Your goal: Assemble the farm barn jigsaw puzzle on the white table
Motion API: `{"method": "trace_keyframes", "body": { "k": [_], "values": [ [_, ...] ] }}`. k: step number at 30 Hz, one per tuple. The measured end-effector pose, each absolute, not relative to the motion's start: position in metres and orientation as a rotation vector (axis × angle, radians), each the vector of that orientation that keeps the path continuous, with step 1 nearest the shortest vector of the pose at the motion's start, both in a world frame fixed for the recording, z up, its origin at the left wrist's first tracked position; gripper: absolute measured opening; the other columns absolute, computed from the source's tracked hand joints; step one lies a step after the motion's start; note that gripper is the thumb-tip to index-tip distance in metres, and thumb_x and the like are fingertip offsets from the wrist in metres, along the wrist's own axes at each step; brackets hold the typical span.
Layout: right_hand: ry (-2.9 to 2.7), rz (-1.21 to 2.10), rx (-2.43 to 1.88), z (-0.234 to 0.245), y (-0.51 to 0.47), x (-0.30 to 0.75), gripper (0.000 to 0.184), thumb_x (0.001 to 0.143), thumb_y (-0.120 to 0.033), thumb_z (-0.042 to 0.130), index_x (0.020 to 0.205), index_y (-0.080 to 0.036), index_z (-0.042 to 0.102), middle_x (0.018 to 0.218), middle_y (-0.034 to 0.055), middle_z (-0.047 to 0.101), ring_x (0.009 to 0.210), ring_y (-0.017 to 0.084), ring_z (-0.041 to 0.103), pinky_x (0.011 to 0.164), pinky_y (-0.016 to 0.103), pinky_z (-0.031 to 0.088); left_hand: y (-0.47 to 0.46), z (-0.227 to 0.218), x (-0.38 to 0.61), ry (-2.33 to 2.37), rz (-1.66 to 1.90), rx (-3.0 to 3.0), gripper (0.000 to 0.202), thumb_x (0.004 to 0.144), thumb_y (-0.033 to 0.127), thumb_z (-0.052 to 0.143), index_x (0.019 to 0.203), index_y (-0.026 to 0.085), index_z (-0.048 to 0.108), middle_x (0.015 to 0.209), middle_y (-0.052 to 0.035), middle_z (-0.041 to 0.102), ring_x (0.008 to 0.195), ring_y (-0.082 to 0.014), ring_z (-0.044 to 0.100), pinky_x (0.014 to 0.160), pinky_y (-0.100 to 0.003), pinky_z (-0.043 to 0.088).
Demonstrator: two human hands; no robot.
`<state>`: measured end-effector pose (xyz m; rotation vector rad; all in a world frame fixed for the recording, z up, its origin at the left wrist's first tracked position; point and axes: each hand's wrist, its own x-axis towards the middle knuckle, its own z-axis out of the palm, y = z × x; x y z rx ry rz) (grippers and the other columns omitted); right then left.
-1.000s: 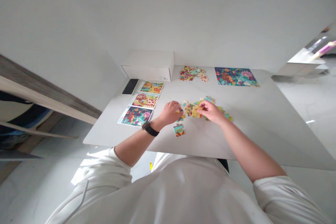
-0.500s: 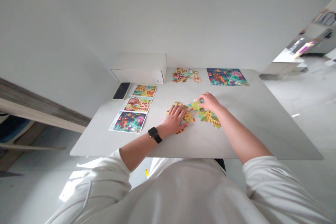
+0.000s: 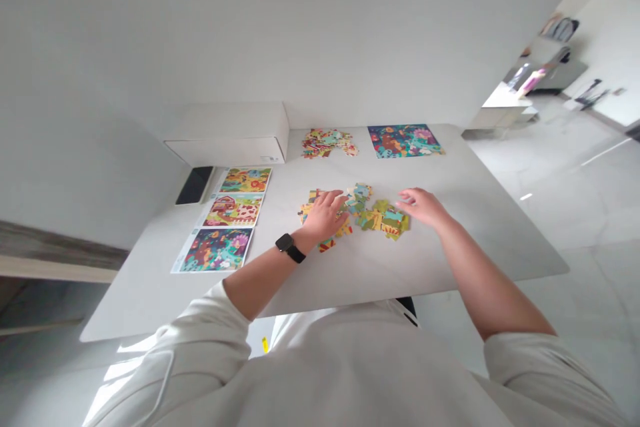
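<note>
My left hand [image 3: 324, 215], a black watch on its wrist, rests over a pile of yellow and red puzzle pieces [image 3: 344, 227] and covers much of it. Its fingers stretch out to the right, holding nothing that I can see. To the right of that pile lies a cluster of green and yellow puzzle pieces [image 3: 390, 221], with light blue pieces [image 3: 359, 195] just behind it. Beside the cluster's right edge is my right hand [image 3: 423, 205], open, fingers apart and nothing visible in them.
A heap of puzzle pieces [image 3: 327, 142] lies at the back, left of an assembled dark blue puzzle [image 3: 406, 141]. On the left are a sheet with three printed pictures [image 3: 227, 210], a phone [image 3: 195, 185] and a white box [image 3: 227, 150]. A wall stands behind the table [image 3: 295, 280].
My right hand has let go of the green piece, which now lies among the other green and yellow pieces, and has drawn away to the right. The view has shifted to the right.
</note>
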<state>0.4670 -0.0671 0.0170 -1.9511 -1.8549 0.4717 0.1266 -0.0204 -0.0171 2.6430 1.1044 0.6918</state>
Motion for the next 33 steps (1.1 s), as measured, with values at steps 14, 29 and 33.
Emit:
{"method": "trace_keyframes", "body": {
  "k": [14, 29, 33],
  "values": [
    [-1.620, 1.053, -1.759, -0.025, -0.085, 0.489, 0.025, 0.080, -0.039, 0.083, 0.094, -0.024, 0.069, 0.078, -0.0015, 0.073, 0.072, 0.018, 0.067, 0.064, 0.026, 0.050, -0.012, 0.006, 0.154, 1.199, 0.334, 2.616, 0.037, 0.099, 0.028, 0.070, 0.135, 0.019, 0.070, 0.132, -0.0141, 0.072, 0.124, -0.0314, 0.067, 0.113, -0.046, 0.052],
    [-1.442, 1.175, -1.490, -0.010, -0.082, 0.475, 0.040, 0.076, -0.038, 0.083, 0.110, -0.023, 0.071, 0.086, 0.0003, 0.072, 0.077, 0.018, 0.067, 0.072, 0.029, 0.055, -0.007, -0.001, 0.220, 0.942, 0.506, 1.902, 0.042, 0.083, 0.030, 0.083, 0.122, 0.018, 0.070, 0.088, -0.0021, 0.075, 0.078, -0.0174, 0.071, 0.069, -0.026, 0.055],
    [-1.533, 1.064, -1.579, -0.010, -0.076, 0.468, 0.034, 0.081, -0.037, 0.081, 0.112, -0.022, 0.076, 0.095, 0.0035, 0.077, 0.078, 0.017, 0.068, 0.075, 0.030, 0.055, 0.002, -0.005, 0.188, 1.006, 0.528, 1.705, 0.050, 0.080, 0.028, 0.084, 0.125, 0.018, 0.066, 0.080, 0.0005, 0.072, 0.067, -0.0152, 0.068, 0.060, -0.024, 0.051]
  ]
}}
